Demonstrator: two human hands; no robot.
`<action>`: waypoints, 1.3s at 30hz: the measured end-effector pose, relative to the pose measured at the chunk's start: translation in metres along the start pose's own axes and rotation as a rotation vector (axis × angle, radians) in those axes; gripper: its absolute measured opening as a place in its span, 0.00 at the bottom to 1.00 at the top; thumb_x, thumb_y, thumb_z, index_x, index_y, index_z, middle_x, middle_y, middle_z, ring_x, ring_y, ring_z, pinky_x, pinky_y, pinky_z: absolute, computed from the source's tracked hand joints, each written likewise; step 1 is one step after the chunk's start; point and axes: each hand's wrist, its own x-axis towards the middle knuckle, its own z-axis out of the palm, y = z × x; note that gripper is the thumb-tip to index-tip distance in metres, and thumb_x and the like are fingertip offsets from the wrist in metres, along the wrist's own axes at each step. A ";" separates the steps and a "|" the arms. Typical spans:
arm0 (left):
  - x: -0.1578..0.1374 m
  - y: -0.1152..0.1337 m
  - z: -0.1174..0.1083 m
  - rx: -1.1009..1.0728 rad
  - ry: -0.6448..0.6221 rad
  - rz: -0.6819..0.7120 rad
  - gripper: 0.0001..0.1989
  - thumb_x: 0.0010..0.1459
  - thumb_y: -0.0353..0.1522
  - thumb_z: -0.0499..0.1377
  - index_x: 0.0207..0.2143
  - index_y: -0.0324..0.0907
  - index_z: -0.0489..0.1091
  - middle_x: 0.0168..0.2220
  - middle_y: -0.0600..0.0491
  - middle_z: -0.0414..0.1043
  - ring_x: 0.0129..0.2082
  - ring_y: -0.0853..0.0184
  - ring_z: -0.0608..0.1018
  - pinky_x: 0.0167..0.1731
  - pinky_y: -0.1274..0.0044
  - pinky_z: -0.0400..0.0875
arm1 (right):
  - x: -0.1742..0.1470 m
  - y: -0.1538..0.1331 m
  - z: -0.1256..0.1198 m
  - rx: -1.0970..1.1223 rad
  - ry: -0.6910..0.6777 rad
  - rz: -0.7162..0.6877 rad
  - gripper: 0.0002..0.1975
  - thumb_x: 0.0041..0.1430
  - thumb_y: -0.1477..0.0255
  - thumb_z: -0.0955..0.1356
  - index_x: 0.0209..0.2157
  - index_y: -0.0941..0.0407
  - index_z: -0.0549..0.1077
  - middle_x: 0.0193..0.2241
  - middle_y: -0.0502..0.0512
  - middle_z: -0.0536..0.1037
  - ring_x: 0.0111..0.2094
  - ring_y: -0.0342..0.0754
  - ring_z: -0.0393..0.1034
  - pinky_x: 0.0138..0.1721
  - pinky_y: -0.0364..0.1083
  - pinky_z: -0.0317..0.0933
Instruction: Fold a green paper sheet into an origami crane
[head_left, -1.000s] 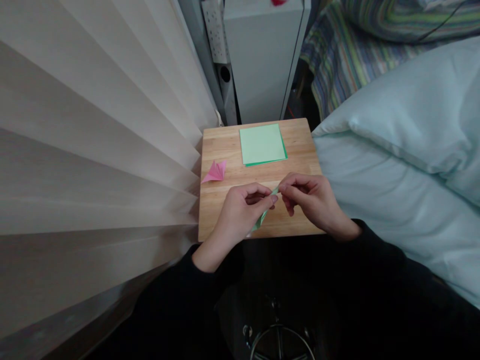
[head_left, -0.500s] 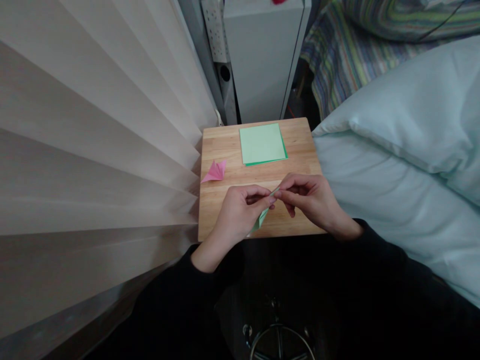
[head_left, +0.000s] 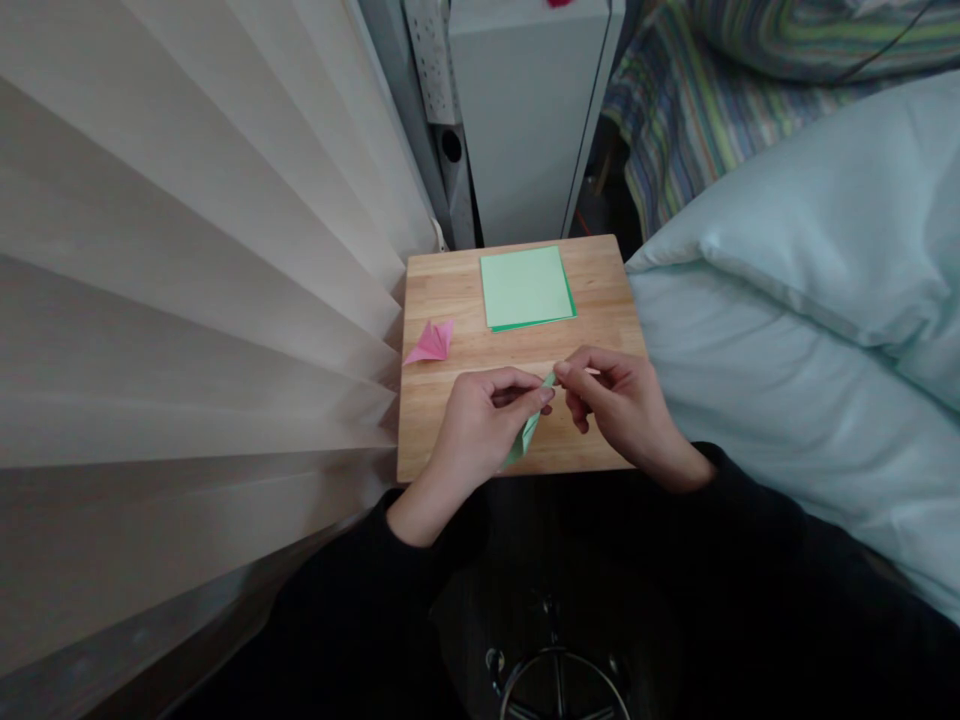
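Note:
A narrow folded piece of green origami paper is held over the front of the small wooden table. My left hand is closed on it, thumb on top and fingers beneath. At the paper's upper tip, my right hand pinches with thumb and forefinger; its other fingers are curled. Part of the folded paper is hidden by the left hand. A pink folded paper figure lies at the table's left edge. Behind my hands sits a stack of square green paper sheets.
A pleated curtain hangs along the table's left side. Pale bedding borders the right side. At the back stands a grey cabinet. Below the front edge is a metal chair base.
My right thumb and fingers have shifted slightly at the paper's tip, showing more of its green end. My left hand keeps its hold almost unmoved.

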 end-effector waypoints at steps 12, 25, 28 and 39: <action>0.001 0.003 0.002 -0.311 0.148 -0.005 0.12 0.47 0.33 0.74 0.31 0.41 0.76 0.32 0.56 0.77 0.34 0.72 0.77 0.40 0.77 0.73 | -0.005 0.006 0.007 -0.103 -0.089 -0.014 0.17 0.57 0.59 0.77 0.38 0.56 0.74 0.32 0.52 0.77 0.32 0.45 0.72 0.28 0.43 0.65; 0.007 0.004 -0.008 -0.147 0.184 0.031 0.14 0.49 0.38 0.74 0.32 0.40 0.77 0.32 0.54 0.76 0.29 0.71 0.77 0.24 0.81 0.73 | -0.002 0.004 0.005 -0.101 -0.188 -0.015 0.14 0.64 0.61 0.70 0.30 0.57 0.77 0.26 0.50 0.74 0.28 0.43 0.64 0.29 0.44 0.59; 0.007 0.004 -0.008 -0.119 0.207 0.024 0.13 0.48 0.39 0.74 0.31 0.40 0.78 0.31 0.53 0.77 0.29 0.71 0.76 0.25 0.81 0.73 | -0.003 0.003 0.005 -0.116 -0.184 -0.017 0.14 0.64 0.61 0.71 0.31 0.57 0.77 0.27 0.51 0.75 0.28 0.43 0.65 0.30 0.44 0.59; 0.003 0.005 0.000 -0.156 0.345 0.025 0.15 0.45 0.38 0.74 0.21 0.39 0.73 0.33 0.54 0.74 0.27 0.74 0.74 0.25 0.81 0.73 | -0.010 0.004 0.004 -0.499 -0.182 -0.263 0.13 0.71 0.65 0.66 0.34 0.57 0.76 0.28 0.53 0.76 0.30 0.45 0.68 0.30 0.46 0.58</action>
